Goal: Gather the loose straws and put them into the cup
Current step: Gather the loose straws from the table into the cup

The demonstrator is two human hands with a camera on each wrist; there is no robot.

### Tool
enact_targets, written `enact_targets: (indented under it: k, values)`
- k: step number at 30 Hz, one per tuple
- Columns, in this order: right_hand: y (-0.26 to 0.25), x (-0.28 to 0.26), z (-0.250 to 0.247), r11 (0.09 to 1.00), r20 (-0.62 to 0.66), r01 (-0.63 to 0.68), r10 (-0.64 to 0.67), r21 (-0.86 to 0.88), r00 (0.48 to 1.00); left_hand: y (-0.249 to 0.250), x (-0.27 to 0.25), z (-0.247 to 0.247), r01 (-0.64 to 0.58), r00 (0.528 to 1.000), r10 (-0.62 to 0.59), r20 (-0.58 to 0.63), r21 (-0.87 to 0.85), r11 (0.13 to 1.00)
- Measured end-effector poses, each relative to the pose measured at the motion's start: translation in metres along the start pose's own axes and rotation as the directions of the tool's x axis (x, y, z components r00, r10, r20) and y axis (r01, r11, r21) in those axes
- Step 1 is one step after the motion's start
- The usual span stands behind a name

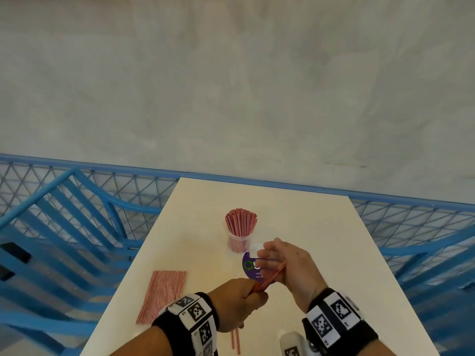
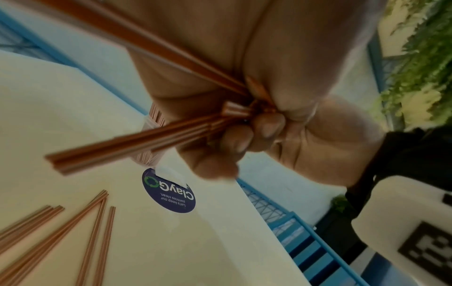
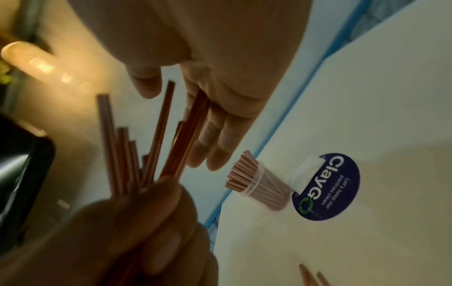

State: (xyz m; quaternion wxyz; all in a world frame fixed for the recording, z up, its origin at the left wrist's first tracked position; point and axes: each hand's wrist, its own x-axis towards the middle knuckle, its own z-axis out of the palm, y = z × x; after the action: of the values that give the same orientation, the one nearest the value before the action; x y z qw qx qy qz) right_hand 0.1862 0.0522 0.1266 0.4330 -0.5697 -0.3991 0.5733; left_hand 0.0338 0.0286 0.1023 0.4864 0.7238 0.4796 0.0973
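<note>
While left hand [image 1: 237, 303] grips straws [image 1: 270, 278], only wrist views show right hand [image 3: 220, 108] spread.

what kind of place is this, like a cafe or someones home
Probably a cafe or office pantry terrace, not a home: a white table with a pantry-cleanliness sticker, a cup packed with straws, and blue slatted chairs beside a mesh railing.

You have one clear cup [image 1: 239, 241], packed with straws too many to count. One flat pile of loose straws [image 1: 162, 295] lies on the one table [image 1: 321, 227], and two hands are in view. One round purple sticker [image 1: 250, 267] shows, and two blue chairs [image 1: 77, 227].
</note>
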Motion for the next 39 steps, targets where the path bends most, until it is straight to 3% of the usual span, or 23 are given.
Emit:
enact_targets:
  k: [3, 6, 11, 14, 16, 20, 24, 28, 33, 35, 36, 37, 38, 39]
  values:
    - [0.004, -0.004, 0.009, 0.988, -0.033, 0.070, -0.075, -0.137, 0.997, 0.001, -0.002, 0.001, 0.027, 1.000, -0.028, 0.004, 0.028, 0.999]
    - [0.007, -0.008, 0.016, 0.968, -0.006, 0.115, -0.119, -0.223, 0.993, 0.006, -0.003, 0.000, -0.024, 0.998, 0.028, -0.049, 0.084, 0.996]
    - [0.002, -0.008, 0.010, 0.950, 0.118, 0.095, -0.062, -0.296, 0.991, 0.000, -0.006, -0.005, 0.031, 0.999, -0.028, -0.046, 0.060, 0.998]
    - [-0.009, -0.010, 0.001, 0.931, 0.091, 0.196, -0.177, -0.308, 0.980, 0.000, -0.006, -0.009, 0.027, 0.996, -0.006, -0.091, 0.226, 0.974]
    - [-0.008, -0.018, 0.007, 0.909, 0.143, 0.269, -0.234, -0.320, 0.962, 0.004, -0.004, -0.008, 0.003, 0.990, 0.044, -0.135, 0.331, 0.943]
    - [-0.001, -0.026, 0.019, 0.869, 0.245, 0.321, -0.241, -0.376, 0.939, 0.006, 0.002, -0.005, 0.028, 0.985, 0.044, -0.169, 0.401, 0.916]
    - [-0.012, -0.019, 0.008, 0.922, 0.162, 0.268, -0.230, -0.280, 0.960, 0.004, 0.004, -0.010, 0.031, 0.970, 0.090, -0.227, 0.479, 0.877]
    - [0.001, -0.026, 0.023, 0.839, 0.329, 0.295, -0.149, -0.457, 0.932, 0.015, 0.010, -0.001, -0.023, 0.972, 0.133, -0.195, 0.482, 0.876]
    - [-0.013, -0.019, -0.004, 0.902, 0.175, 0.331, -0.291, -0.277, 0.941, 0.007, 0.001, -0.016, -0.010, 0.953, 0.104, -0.285, 0.314, 0.949]
    - [-0.007, -0.018, -0.014, 0.875, 0.154, 0.334, -0.298, -0.349, 0.942, 0.013, -0.001, -0.030, -0.014, 0.912, 0.023, -0.409, 0.025, 1.000]
    - [-0.001, -0.020, -0.016, 0.780, 0.166, 0.392, -0.358, -0.488, 0.919, 0.017, -0.001, -0.038, -0.053, 0.881, -0.046, -0.471, -0.193, 0.980]
    - [0.009, -0.018, -0.018, 0.638, 0.205, 0.442, -0.411, -0.630, 0.888, 0.024, -0.002, -0.046, -0.116, 0.853, -0.120, -0.509, -0.408, 0.906]
    - [0.019, -0.018, -0.013, 0.479, 0.326, 0.490, -0.387, -0.728, 0.862, 0.032, -0.003, -0.053, -0.184, 0.843, -0.171, -0.510, -0.572, 0.799]
    - [0.028, -0.020, -0.007, 0.366, 0.450, 0.484, -0.180, -0.795, 0.875, 0.039, -0.003, -0.058, -0.248, 0.843, -0.180, -0.506, -0.663, 0.707]
